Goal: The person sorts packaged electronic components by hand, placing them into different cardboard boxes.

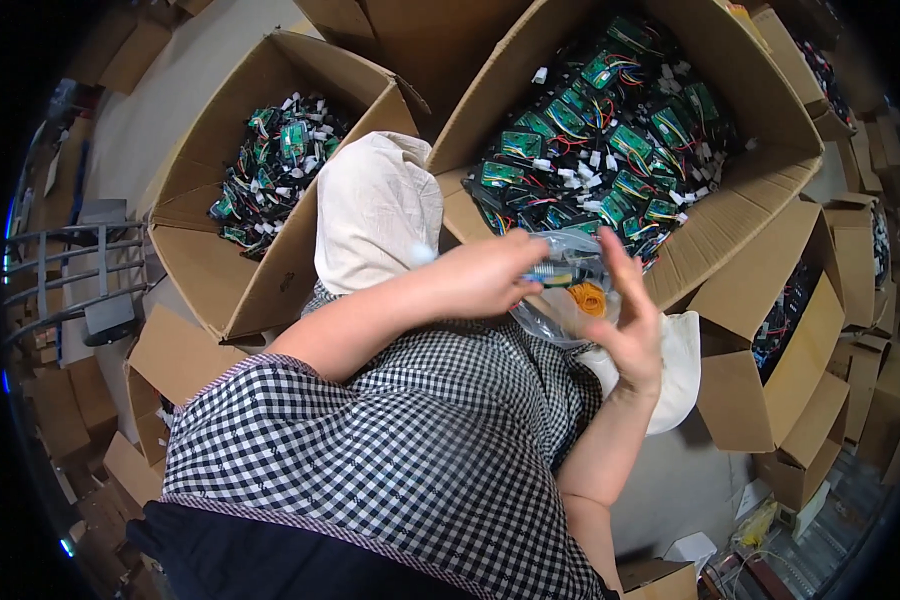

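Observation:
A clear plastic bag [542,322] lies over my lap, between my two hands. Inside it shows an orange coil [587,298], and a small blurred green-and-blue piece [555,274] sits at its upper side. My left hand [485,277] reaches in from the left with fingers closed by the bag's edge, beside that blurred piece; what they grip is too smeared to name. On the bag's right side my right hand [630,315] has its thumb and fingers spread wide around the edge.
A large cardboard box [770,190] ahead is filled with green circuit boards [630,142] with coloured wires and white plugs. Another box [185,205] at the left holds more boards. Several open boxes [745,400] crowd the right. A grey metal rack [95,265] stands far left.

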The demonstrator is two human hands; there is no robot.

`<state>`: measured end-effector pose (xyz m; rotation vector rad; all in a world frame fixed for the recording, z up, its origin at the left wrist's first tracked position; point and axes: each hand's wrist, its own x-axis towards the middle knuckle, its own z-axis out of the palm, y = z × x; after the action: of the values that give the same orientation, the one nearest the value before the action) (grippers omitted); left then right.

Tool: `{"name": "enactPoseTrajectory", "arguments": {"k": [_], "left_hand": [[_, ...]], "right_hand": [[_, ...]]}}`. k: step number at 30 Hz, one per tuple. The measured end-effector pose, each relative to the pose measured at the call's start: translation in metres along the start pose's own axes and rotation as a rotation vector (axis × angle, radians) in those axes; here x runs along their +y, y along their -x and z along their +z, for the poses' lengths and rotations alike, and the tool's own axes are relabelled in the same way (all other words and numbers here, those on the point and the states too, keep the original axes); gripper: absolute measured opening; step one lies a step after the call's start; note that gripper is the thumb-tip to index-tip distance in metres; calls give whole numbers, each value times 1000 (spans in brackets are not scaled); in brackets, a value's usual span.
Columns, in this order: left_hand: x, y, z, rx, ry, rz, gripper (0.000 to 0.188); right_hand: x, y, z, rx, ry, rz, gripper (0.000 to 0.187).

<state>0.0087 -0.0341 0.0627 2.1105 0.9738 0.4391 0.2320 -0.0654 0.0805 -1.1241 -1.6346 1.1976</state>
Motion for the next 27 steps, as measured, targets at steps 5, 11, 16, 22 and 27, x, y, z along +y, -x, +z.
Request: {"name": "enactPoseTrajectory", "arguments": {"k": [5,11,16,22,27], "left_hand": [[14,8,10,-399,-26,407,25],[0,35,-25,18,1529,-445,42],[14,40,-53,-272,407,-139,40],[-35,84,-164,576,49,-538,49],[-41,59,-152,937,-132,-346,49]], "right_hand": [[37,-15,24,-44,-246,366,58],[18,0,42,333,-716,63,67],[-40,-42,31,-471,522,-237,61],[43,-38,-35,734,-429,162,26],[124,-102,-23,516,-68,349,25]]}}
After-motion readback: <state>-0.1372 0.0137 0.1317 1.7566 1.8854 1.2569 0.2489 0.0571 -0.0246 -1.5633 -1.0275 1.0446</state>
